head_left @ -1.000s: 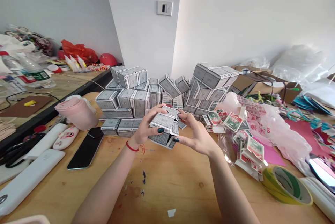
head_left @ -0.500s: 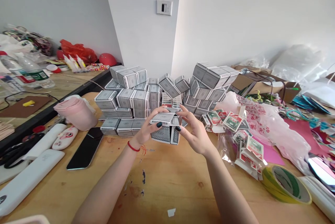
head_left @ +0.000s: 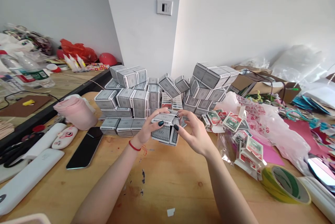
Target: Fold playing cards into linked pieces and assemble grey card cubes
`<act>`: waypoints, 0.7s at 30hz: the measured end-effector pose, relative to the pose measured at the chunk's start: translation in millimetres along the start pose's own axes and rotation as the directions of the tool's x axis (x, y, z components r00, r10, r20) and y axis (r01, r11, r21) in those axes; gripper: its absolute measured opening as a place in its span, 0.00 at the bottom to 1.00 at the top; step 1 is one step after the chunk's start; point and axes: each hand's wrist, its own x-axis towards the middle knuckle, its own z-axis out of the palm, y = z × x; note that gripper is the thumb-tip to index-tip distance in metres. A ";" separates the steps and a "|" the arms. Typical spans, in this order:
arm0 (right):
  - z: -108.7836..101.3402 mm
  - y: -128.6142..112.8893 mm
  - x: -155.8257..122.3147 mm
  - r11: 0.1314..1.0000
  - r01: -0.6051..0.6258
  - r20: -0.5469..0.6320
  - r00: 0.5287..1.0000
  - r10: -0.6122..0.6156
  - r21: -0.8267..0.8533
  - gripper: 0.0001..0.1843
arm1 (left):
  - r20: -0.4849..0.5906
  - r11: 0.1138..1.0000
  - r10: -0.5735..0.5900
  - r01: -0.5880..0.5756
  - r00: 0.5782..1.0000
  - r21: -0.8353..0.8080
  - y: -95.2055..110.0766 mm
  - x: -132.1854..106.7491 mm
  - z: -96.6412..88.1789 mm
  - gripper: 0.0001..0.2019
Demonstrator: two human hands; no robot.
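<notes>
Both hands hold one small grey patterned card box (head_left: pixel 164 132) just above the wooden table (head_left: pixel 167 182). My left hand (head_left: pixel 146 130) grips its left side, thumb on the top flap. My right hand (head_left: pixel 192 131) grips the right side, thumb tip pressing the top edge. Behind the box rises a pile of several identical grey boxes (head_left: pixel 131 98), with another stack of grey boxes (head_left: pixel 209 84) to the right.
Flat red-green unfolded box blanks (head_left: pixel 243 140) lie to the right beside a pink plastic bag (head_left: pixel 264 119) and a yellow-green tape roll (head_left: pixel 286 183). On the left are a black phone (head_left: pixel 83 149), a pink roll (head_left: pixel 77 112) and white cases (head_left: pixel 28 176).
The box has been turned from tilted to upright and its top flap pressed down. Both hands stayed in about the same place.
</notes>
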 end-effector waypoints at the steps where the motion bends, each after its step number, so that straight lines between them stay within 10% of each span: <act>1: -1.9 -0.7 -0.1 0.999 0.015 0.007 1.000 -0.015 -0.040 0.17 | 0.005 1.000 0.000 0.000 1.000 0.014 0.8 0.0 -0.6 0.22; 21: -8.2 1.7 -1.8 0.994 -0.016 0.116 0.993 0.028 -0.107 0.18 | 0.075 0.987 -0.004 -0.008 0.997 0.162 4.9 2.1 -2.1 0.25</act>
